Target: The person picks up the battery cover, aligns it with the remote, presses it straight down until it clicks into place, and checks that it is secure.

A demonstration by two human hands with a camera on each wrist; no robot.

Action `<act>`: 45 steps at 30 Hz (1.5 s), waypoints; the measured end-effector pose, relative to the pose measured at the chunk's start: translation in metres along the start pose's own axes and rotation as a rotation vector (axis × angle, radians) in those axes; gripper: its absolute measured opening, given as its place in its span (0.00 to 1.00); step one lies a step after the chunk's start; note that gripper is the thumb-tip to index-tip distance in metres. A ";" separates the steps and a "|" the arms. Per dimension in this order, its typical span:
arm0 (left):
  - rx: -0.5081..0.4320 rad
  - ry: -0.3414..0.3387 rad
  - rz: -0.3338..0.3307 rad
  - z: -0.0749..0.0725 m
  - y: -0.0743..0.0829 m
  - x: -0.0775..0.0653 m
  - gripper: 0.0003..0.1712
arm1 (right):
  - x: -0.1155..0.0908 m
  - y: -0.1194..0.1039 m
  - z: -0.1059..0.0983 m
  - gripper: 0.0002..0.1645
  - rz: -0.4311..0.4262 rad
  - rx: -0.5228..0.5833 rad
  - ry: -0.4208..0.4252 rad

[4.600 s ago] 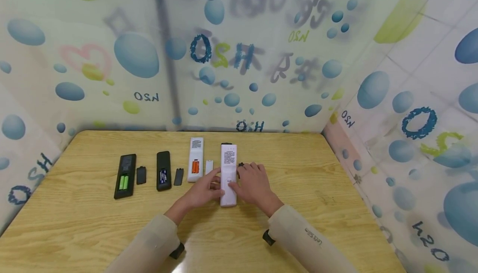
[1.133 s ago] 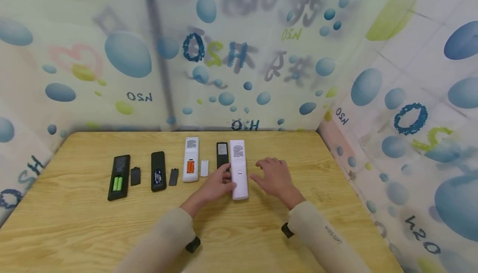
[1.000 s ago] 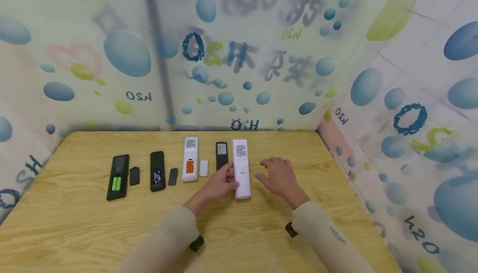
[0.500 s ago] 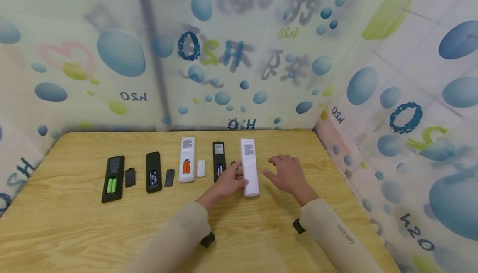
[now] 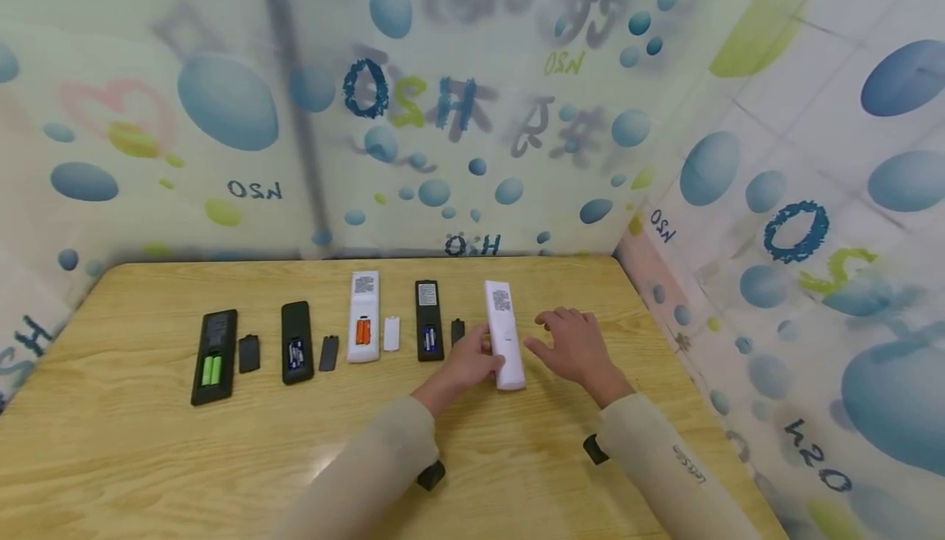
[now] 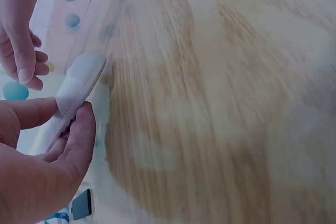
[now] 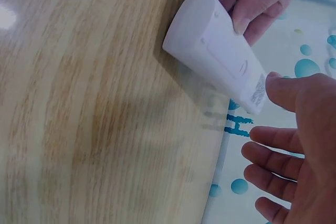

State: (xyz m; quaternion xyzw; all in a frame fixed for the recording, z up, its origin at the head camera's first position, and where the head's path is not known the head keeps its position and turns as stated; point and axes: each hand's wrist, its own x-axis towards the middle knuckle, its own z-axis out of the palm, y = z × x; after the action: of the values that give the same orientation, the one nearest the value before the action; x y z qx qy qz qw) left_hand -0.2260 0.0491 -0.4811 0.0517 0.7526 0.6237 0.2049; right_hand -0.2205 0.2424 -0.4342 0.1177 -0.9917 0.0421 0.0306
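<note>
My left hand pinches a white remote control by its left side, thumb on top and fingers under it. The remote lies back side up, its battery cover on and a printed label at the far end. In the right wrist view the remote looks tilted, its near end close to the wooden table. To the right of it, my right hand hovers with its fingers spread and relaxed, apart from the remote. Beside my left hand lie a black remote with blue batteries showing and a small black battery cover.
Leftward on the table lie a white remote with orange batteries, its white cover, a black remote, a dark cover, a black remote with green batteries and another cover.
The left hand has carried the white remote to the right, uncovering the black remote and cover that were behind it. The right hand has let go and moved right.
</note>
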 end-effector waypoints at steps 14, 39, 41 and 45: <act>-0.004 0.029 -0.078 0.008 0.004 0.005 0.29 | -0.004 0.001 0.008 0.28 -0.012 0.016 -0.002; 0.073 0.122 -0.099 0.007 0.008 0.001 0.25 | -0.004 -0.004 0.014 0.26 -0.017 0.009 -0.019; 0.091 0.129 -0.098 0.006 0.007 0.000 0.27 | -0.004 -0.005 0.014 0.26 -0.016 0.015 -0.022; 0.143 0.143 -0.093 0.004 0.006 -0.002 0.31 | -0.004 -0.007 0.016 0.27 -0.012 0.026 -0.030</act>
State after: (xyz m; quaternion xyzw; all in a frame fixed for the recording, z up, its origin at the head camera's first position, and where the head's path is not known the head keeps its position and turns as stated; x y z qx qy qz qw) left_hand -0.2234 0.0535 -0.4753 -0.0134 0.8094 0.5604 0.1750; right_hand -0.2162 0.2354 -0.4501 0.1248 -0.9907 0.0528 0.0143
